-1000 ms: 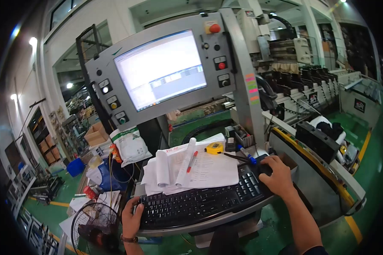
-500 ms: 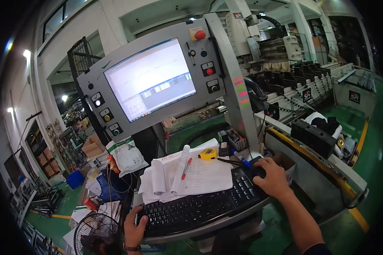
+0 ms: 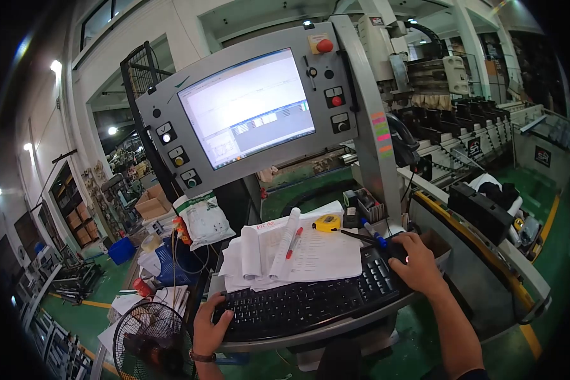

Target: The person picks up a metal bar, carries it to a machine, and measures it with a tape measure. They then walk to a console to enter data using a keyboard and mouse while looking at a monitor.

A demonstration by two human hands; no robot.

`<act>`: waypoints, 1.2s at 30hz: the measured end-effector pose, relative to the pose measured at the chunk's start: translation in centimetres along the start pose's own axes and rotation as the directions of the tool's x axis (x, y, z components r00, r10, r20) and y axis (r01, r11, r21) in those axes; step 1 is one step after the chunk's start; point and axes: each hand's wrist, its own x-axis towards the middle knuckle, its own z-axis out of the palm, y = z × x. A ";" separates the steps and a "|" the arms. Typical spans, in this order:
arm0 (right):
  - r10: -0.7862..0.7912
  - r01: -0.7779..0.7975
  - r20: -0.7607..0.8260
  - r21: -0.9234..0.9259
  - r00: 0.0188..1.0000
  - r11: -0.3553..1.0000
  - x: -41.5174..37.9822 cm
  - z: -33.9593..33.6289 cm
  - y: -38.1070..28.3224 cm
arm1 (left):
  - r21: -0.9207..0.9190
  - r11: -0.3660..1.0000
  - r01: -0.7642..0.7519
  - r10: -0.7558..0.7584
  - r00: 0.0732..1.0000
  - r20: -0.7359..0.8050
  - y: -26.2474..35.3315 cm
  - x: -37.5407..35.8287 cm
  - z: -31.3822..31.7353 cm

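At the left end of the black keyboard [image 3: 297, 308], my left hand [image 3: 210, 323] rests with its thumb and fingers apart, holding nothing. My right hand [image 3: 418, 265] curves over a dark mouse [image 3: 395, 251] at the keyboard's right end; a small red glow shows beneath the palm. Printed sheets [image 3: 326, 259] with curled pages cover the upper part of the keyboard. On them lie a red pen [image 3: 294, 243] and a yellow tape measure [image 3: 327, 223]. A blue marker [image 3: 373, 233] lies near the mouse. Above stands a control panel with a lit screen [image 3: 247, 107].
Red emergency button [image 3: 324, 45] sits at the panel's upper right. A fan [image 3: 152, 339] stands at lower left, near a white bag [image 3: 204, 220] and a blue bin [image 3: 121, 251]. To the right are a black case [image 3: 480, 211] and a yellow-edged machine rail [image 3: 472, 234].
The whole view has shifted, so the panel, keyboard and hands appear farther right, with the panel slightly higher. Both hands keep their places at the keyboard and mouse.
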 end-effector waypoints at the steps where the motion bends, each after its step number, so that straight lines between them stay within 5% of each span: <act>1: -0.008 0.008 -0.003 0.002 1.000 1.000 0.0 0.0 0.1 | -0.001 1.000 0.001 -0.001 1.000 -0.002 -0.1 0.0 0.0; 21: -0.064 0.063 -0.025 -0.037 0.998 0.997 0.1 0.2 0.0 | 0.009 1.000 0.014 -0.014 1.000 0.000 1.2 0.1 -0.2; 36: 0.054 -0.055 -0.078 -0.014 0.996 0.998 -0.1 0.2 -0.3 | 0.006 1.000 0.014 -0.014 1.000 -0.006 0.8 0.1 -0.1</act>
